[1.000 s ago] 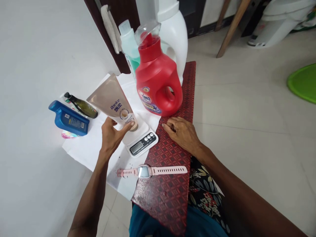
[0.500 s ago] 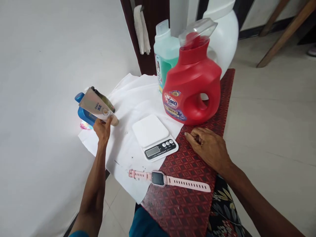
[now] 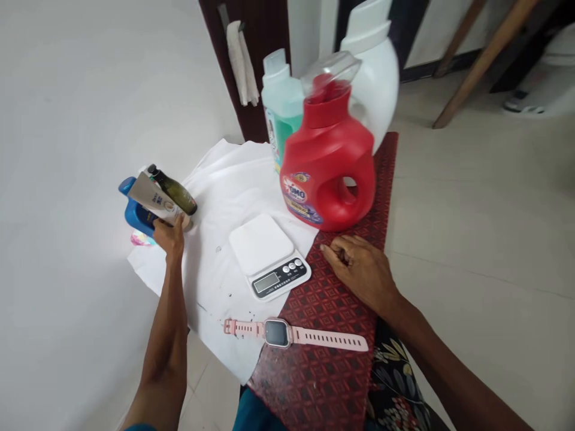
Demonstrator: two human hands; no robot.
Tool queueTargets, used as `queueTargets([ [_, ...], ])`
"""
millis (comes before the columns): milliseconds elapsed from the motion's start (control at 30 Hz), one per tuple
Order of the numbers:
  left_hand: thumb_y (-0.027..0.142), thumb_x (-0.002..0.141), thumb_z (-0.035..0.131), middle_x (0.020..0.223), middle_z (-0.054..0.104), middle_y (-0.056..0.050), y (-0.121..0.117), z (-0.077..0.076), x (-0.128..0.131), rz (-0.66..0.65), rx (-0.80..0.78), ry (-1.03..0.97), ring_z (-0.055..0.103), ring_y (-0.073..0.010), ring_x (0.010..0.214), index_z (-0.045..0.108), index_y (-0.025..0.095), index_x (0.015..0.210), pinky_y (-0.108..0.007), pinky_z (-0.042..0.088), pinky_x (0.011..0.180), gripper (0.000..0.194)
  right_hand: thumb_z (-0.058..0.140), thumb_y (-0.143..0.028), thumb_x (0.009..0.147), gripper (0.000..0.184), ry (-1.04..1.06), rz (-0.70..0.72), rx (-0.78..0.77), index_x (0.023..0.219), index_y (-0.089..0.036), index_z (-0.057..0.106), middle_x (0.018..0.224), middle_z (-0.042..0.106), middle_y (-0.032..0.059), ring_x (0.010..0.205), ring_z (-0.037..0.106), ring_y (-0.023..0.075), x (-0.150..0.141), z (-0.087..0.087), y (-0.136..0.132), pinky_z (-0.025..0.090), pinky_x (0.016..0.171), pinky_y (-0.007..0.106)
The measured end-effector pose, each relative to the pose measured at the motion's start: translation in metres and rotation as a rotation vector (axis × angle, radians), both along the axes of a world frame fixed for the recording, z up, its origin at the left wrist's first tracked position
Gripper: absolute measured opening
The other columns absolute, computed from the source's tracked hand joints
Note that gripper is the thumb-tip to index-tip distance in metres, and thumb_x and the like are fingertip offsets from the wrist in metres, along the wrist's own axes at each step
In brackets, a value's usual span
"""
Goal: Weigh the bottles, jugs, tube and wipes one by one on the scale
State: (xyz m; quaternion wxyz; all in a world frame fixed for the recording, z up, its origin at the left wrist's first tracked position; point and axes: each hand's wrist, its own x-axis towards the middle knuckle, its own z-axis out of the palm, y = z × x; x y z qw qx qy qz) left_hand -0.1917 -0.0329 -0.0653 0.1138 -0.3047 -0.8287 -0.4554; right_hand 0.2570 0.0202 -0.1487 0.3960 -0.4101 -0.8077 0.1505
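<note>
At the left end of the white cloth, my left hand [image 3: 169, 236] grips a beige squeeze tube [image 3: 155, 197] near its cap. Behind the tube are a blue bottle [image 3: 135, 212] and a dark green bottle [image 3: 176, 190]. My right hand [image 3: 359, 266] rests on the red patterned table with its fingers curled in; whether anything is inside them is hidden. Between the hands lies a white digital kitchen scale [image 3: 263, 245], its platform bare. Nearer to me is a pink-strapped smartwatch [image 3: 277, 333], laid out flat.
A red OMO detergent jug [image 3: 330, 158] stands beyond my right hand. Behind it are a green liquid bottle [image 3: 283, 111] and a large white jug [image 3: 380, 78]. The wall [image 3: 67, 149] borders the left side. A towel [image 3: 242, 66] hangs on the door handle.
The whole view has shifted, so things appear farther left. My left hand keeps the tube, close to the other bottles, with the green bottle now showing more. My right hand stays put.
</note>
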Motion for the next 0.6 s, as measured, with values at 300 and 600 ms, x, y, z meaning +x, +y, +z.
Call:
queueTargets([
  [300,0.058,0.070,0.094,0.144,0.055,-0.020,0.002,0.043,0.120,-0.162,0.088,0.168,0.060,-0.0372,0.132,0.052,0.020,0.122,-0.060,0.052,0.115,0.077,0.053,-0.025,0.102,0.035,0.024,-0.026,-0.020,0.070,-0.028,0.038,0.070,0.060,0.0018,0.071,0.055,0.0203,0.000,0.005,-0.001,0.042,0.074,0.035],
  [600,0.055,0.090,0.082,0.114,0.076,-0.011,0.035,0.056,0.329,-1.070,0.032,-0.161,0.073,-0.0250,0.106,0.068,0.021,0.113,-0.045,0.058,0.100,0.043,0.056,-0.022,0.102,0.019,0.085,-0.015,-0.059,0.085,-0.023,0.063,0.089,0.076,0.0074,0.089,0.068,0.0247,0.002,0.007,-0.002,0.049,0.085,0.036],
])
